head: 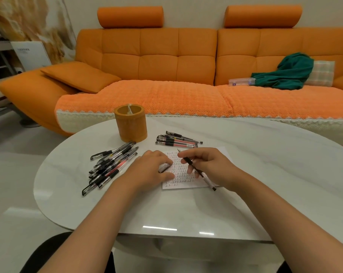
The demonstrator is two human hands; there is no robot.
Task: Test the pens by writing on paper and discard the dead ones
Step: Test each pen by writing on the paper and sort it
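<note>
your forearms reach in over the near edge of the counter (265, 174). far left lies the big heap of pens (111, 166), capped, just beside your left hand (151, 170); behind them stands the orange pot (131, 123). the left hand rests on the paper (183, 174) at its left edge, fingers curled round what looks like a cap (163, 168). keep that weight on, so the sheet cannot skate on the glossy top. beyond the paper a smaller row of pens (178, 139) lies apart from the heap; which lot is already tested cannot be told. the sheet is nearly full of marks, with bare room only along the bottom row, so aim there. your right hand (210, 166) pinches the uncapped pen (196, 170) at mid barrel, tip pointing away near the sheet's top edge. slide your grip nearer the tip, set it down steeply, and draw a few slow strokes with even pressure before you judge it dead; a dry tip may need a moment.
</note>
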